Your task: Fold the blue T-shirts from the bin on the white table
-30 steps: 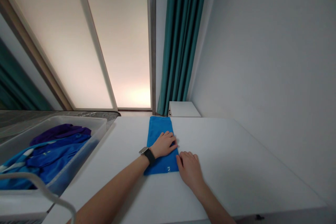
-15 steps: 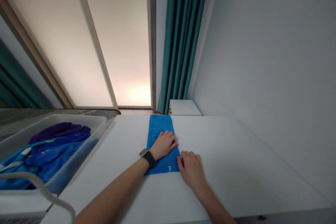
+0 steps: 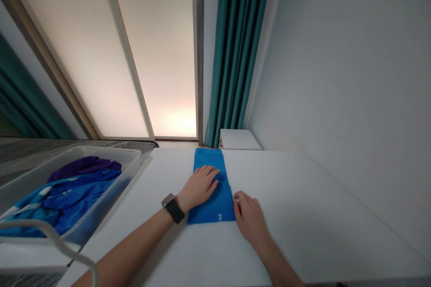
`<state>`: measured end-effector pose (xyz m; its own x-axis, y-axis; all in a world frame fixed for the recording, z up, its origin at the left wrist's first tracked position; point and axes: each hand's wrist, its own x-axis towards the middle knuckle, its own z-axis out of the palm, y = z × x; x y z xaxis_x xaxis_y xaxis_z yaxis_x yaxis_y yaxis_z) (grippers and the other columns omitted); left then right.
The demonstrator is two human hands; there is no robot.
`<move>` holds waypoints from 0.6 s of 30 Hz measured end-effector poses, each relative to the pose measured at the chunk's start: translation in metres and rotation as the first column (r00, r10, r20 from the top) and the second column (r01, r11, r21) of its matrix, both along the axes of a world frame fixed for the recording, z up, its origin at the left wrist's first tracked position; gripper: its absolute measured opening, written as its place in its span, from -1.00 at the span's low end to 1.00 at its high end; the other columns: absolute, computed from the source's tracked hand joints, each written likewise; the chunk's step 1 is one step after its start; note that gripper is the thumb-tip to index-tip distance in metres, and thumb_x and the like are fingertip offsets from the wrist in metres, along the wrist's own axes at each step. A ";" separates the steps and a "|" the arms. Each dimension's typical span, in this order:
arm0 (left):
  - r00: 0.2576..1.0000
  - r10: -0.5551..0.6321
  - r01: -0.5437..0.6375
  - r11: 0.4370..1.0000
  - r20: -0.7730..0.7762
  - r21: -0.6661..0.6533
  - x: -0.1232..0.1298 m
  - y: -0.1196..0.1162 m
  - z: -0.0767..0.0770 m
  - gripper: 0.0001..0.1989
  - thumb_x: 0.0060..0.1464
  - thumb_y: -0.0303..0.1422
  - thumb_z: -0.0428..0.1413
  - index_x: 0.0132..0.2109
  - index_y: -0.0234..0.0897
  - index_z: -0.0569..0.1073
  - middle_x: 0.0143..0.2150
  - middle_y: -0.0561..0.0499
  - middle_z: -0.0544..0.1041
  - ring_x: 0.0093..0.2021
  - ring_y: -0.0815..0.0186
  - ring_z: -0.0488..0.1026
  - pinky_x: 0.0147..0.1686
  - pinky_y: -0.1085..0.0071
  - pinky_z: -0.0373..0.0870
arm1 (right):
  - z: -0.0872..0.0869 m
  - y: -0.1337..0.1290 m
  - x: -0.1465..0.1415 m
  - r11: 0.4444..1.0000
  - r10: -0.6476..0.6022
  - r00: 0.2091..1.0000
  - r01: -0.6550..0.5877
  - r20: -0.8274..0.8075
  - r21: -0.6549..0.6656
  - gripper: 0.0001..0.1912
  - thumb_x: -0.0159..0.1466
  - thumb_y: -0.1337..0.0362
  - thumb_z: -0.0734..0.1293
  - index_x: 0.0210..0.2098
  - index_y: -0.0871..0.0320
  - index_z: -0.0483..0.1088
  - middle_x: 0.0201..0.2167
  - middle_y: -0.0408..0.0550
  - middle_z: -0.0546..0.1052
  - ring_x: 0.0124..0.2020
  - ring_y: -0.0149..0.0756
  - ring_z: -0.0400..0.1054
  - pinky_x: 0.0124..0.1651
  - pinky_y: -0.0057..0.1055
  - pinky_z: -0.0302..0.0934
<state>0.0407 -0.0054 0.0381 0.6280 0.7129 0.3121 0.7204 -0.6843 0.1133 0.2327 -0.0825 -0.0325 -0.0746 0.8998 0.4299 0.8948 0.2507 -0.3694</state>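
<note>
Fingers (image 3: 206,171) on the left hand (image 3: 197,188) are loosely spread with the thumb apart, palm down on the folded blue cloth (image 3: 213,210), gripping nothing. Right hand (image 3: 252,220) is half curled at its right side; can't tell if it's pinching fabric. Cloth lies flat, running in from the far edge of the white table (image 3: 286,197), lettering at the near end. Looks like straightening to me, so I'd press lightly with the left and square that side with the right, no tugging, or the layers could skew. Off the table's left edge, 1 plastic bin (image 3: 132,163) holds blue and purple clothes (image 3: 82,193).
</note>
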 end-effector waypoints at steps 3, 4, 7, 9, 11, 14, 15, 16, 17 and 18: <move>0.998 -0.050 0.051 0.999 -0.046 0.003 -0.020 -0.025 -0.001 -0.56 0.31 -0.27 -0.08 0.29 -0.22 0.22 0.25 -0.10 0.34 0.23 0.15 0.25 0.22 0.13 0.15 | 0.006 0.000 0.003 0.997 0.051 0.998 -0.049 -0.030 0.068 -0.73 0.39 0.39 0.06 -0.26 0.12 0.35 -0.32 -0.05 0.48 -0.25 -0.24 0.35 -0.12 -0.31 0.13; 0.996 -0.055 0.056 0.998 -0.071 0.008 -0.026 -0.033 -0.004 -0.53 0.32 -0.26 -0.08 0.32 -0.21 0.17 0.29 -0.10 0.31 0.27 0.14 0.21 0.27 0.08 0.08 | 0.008 -0.001 0.002 0.995 0.058 0.998 -0.057 -0.009 0.081 -0.72 0.39 0.39 0.05 -0.22 0.13 0.38 -0.29 -0.02 0.49 -0.23 -0.22 0.35 -0.10 -0.28 0.15; 0.993 -0.049 0.054 0.998 -0.109 0.043 -0.041 -0.055 -0.011 -0.48 0.31 -0.24 -0.07 0.35 -0.22 0.11 0.35 -0.14 0.23 0.32 0.11 0.14 0.29 0.01 0.02 | 0.015 -0.002 -0.006 0.990 0.093 0.992 -0.101 0.083 0.100 -0.68 0.37 0.40 0.08 0.00 0.16 0.37 -0.12 0.07 0.50 -0.08 -0.16 0.35 0.00 -0.18 0.19; 0.988 -0.096 0.101 0.994 -0.125 0.030 -0.049 -0.064 -0.012 -0.51 0.29 -0.23 -0.03 0.31 -0.20 0.18 0.32 -0.13 0.26 0.30 0.11 0.17 0.28 0.04 0.06 | 0.019 -0.005 -0.013 0.976 0.175 0.976 -0.189 0.128 0.104 -0.64 0.36 0.37 0.12 0.10 0.15 0.33 0.03 0.11 0.46 0.05 -0.13 0.31 0.10 -0.14 0.19; 0.978 -0.161 0.162 0.987 -0.135 -0.001 -0.056 -0.069 -0.010 -0.61 0.26 -0.25 0.02 0.20 -0.17 0.32 0.21 -0.09 0.38 0.21 0.13 0.27 0.25 0.10 0.12 | 0.022 -0.008 -0.015 0.947 0.291 0.945 -0.307 0.153 0.099 -0.65 0.35 0.36 0.18 0.11 0.12 0.33 0.08 0.09 0.43 0.11 -0.13 0.28 0.16 -0.12 0.17; 0.965 -0.219 0.217 0.976 -0.143 -0.028 -0.063 -0.071 -0.005 -0.77 0.26 -0.29 0.04 0.03 -0.16 0.43 -0.02 -0.03 0.49 0.02 0.19 0.37 0.10 0.21 0.25 | 0.023 -0.014 -0.010 0.898 0.418 0.897 -0.432 0.144 0.081 -0.71 0.31 0.38 0.24 0.02 0.10 0.38 0.01 0.03 0.48 0.06 -0.16 0.31 0.17 -0.13 0.18; 0.963 -0.228 0.226 0.974 -0.145 -0.031 -0.065 -0.071 -0.004 -0.79 0.26 -0.29 0.04 0.00 -0.17 0.43 -0.07 -0.02 0.50 -0.03 0.21 0.38 0.05 0.24 0.28 | 0.023 -0.016 -0.006 0.889 0.440 0.888 -0.452 0.136 0.074 -0.73 0.30 0.40 0.26 -0.02 0.10 0.39 -0.03 0.01 0.49 0.03 -0.17 0.33 0.15 -0.15 0.21; 0.961 -0.234 0.232 0.972 -0.146 -0.033 -0.066 -0.070 -0.003 -0.81 0.27 -0.29 0.04 -0.02 -0.17 0.44 -0.10 -0.02 0.50 -0.06 0.22 0.39 0.00 0.27 0.29 | 0.022 -0.018 -0.001 0.882 0.456 0.881 -0.467 0.128 0.064 -0.74 0.29 0.41 0.27 -0.04 0.11 0.40 -0.07 0.00 0.50 -0.01 -0.18 0.34 0.11 -0.17 0.24; 0.960 -0.240 0.238 0.971 -0.146 -0.032 -0.067 -0.070 -0.003 -0.82 0.27 -0.29 0.04 -0.03 -0.18 0.43 -0.12 -0.01 0.50 -0.08 0.23 0.39 -0.02 0.28 0.30 | 0.020 -0.019 0.004 0.877 0.470 0.874 -0.479 0.122 0.052 -0.75 0.28 0.41 0.28 -0.06 0.11 0.41 -0.10 -0.01 0.51 -0.04 -0.19 0.35 0.07 -0.19 0.27; 0.958 -0.247 0.245 0.969 -0.149 -0.029 -0.067 -0.069 -0.003 -0.84 0.28 -0.30 0.04 -0.04 -0.19 0.43 -0.14 0.00 0.50 -0.09 0.24 0.39 -0.04 0.29 0.30 | 0.019 -0.020 0.009 0.872 0.480 0.869 -0.488 0.119 0.044 -0.76 0.27 0.42 0.29 -0.07 0.11 0.41 -0.12 -0.02 0.51 -0.06 -0.20 0.36 0.04 -0.20 0.29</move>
